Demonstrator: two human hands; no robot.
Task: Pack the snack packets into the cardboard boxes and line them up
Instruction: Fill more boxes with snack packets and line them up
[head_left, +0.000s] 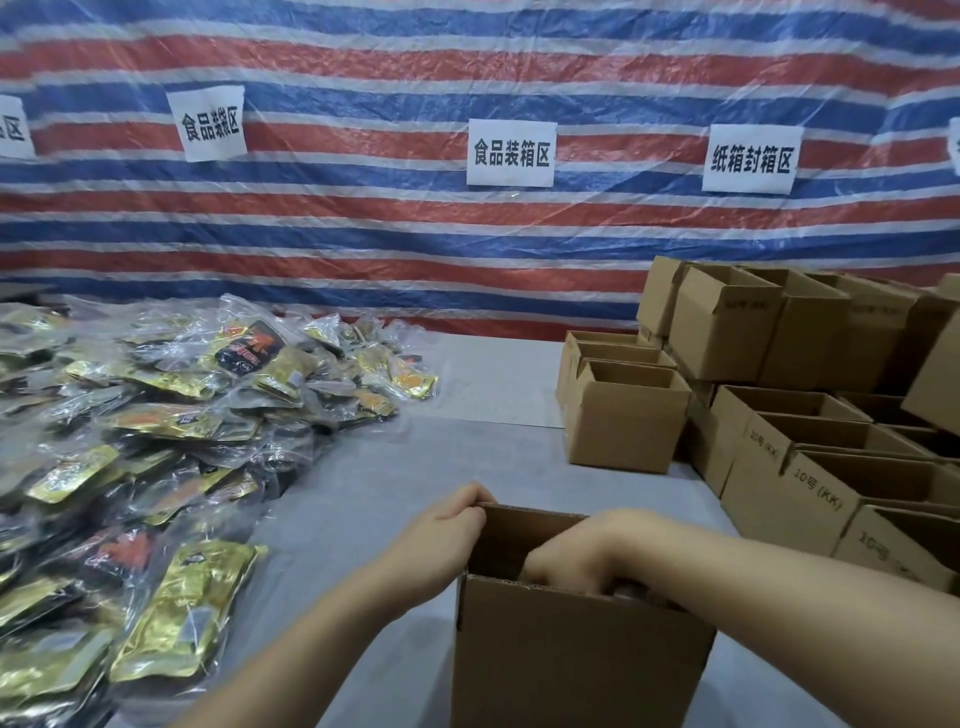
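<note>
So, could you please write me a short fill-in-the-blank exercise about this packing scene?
1. The left hand grips the open brown cardboard box by its ____ corner.
2. The right hand reaches ____ that box.
3. The heap of shiny plastic snack packets lies to the box's ____.

Missing words: far-left; inside; left

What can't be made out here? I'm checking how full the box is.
- Head view: contents of the front box, hidden by its near wall and the right hand.
- Right fingers, hidden inside the box.
- Left hand fingertips, hidden behind the box's far corner.
- Packet pile, cut off at left edge.
</note>
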